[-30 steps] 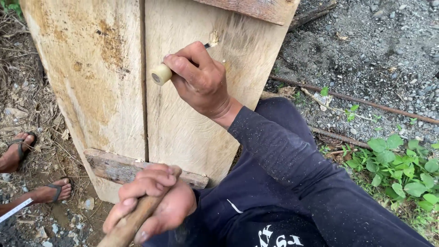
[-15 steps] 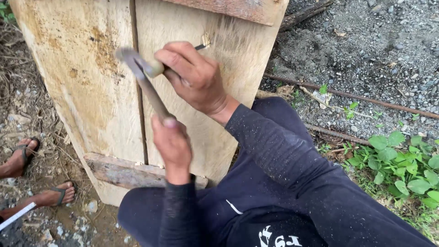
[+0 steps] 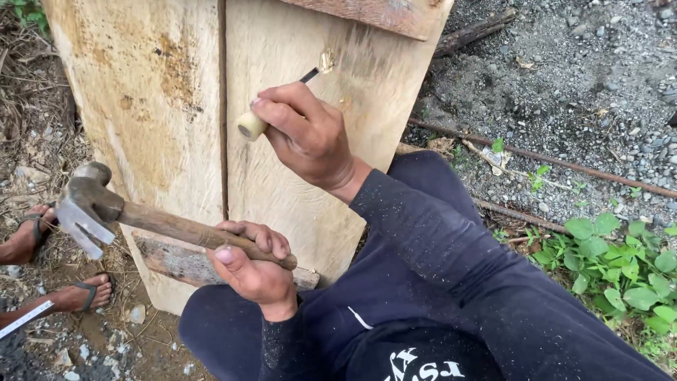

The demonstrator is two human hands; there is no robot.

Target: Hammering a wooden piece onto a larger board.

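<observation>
At the far left edge, two sandalled feet (image 3: 28,236) of another person rest on the dirt, with a strip of measuring tape (image 3: 25,319) lying just below them. Next to the right, the claw hammer (image 3: 88,204) is held with its metal head out to the left, claw pointing down, clear of the boards; its wooden handle runs rightward and slightly downward into the left hand (image 3: 257,264), which is clamped around the handle's end with fingers wrapped over the top and thumb beneath. Behind the hammer stands the left plank (image 3: 144,106), stained and upright, separated by a narrow dark seam from the right plank (image 3: 296,176); a weathered cross batten (image 3: 183,261) spans their lower part. Further right, the right hand (image 3: 310,137) is closed around the chisel (image 3: 282,106), whose pale butt end projects left of the fist while its dark blade tip touches the right plank at a chipped notch (image 3: 326,60). At the far right, gravel (image 3: 564,85), a rusty rod (image 3: 564,162) and green leaves (image 3: 620,261) lie beside the dark-sleeved arm.
</observation>
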